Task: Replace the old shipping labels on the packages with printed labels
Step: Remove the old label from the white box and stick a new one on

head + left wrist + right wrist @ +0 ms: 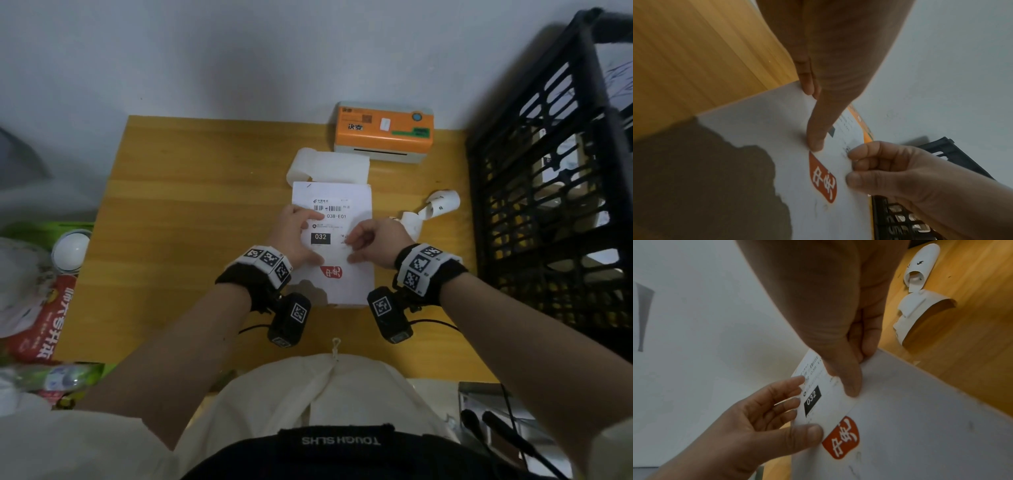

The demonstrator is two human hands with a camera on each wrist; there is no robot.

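A flat white package with a red logo lies on the wooden table. A printed label with a barcode, "038-E01" and "032" sits on its upper half. My left hand presses the label's left side with straight fingers, its thumb on the lower left corner. My right hand has curled fingers and grips the label's right edge, its thumb on the lower right corner. The label looks brighter than the package; whether it lies fully flat is unclear.
An orange and white label printer stands at the table's back edge, with a curled strip of backing paper before it. Curled paper scraps lie right of the package. A black crate rises at the right. A red bag and other clutter lie left.
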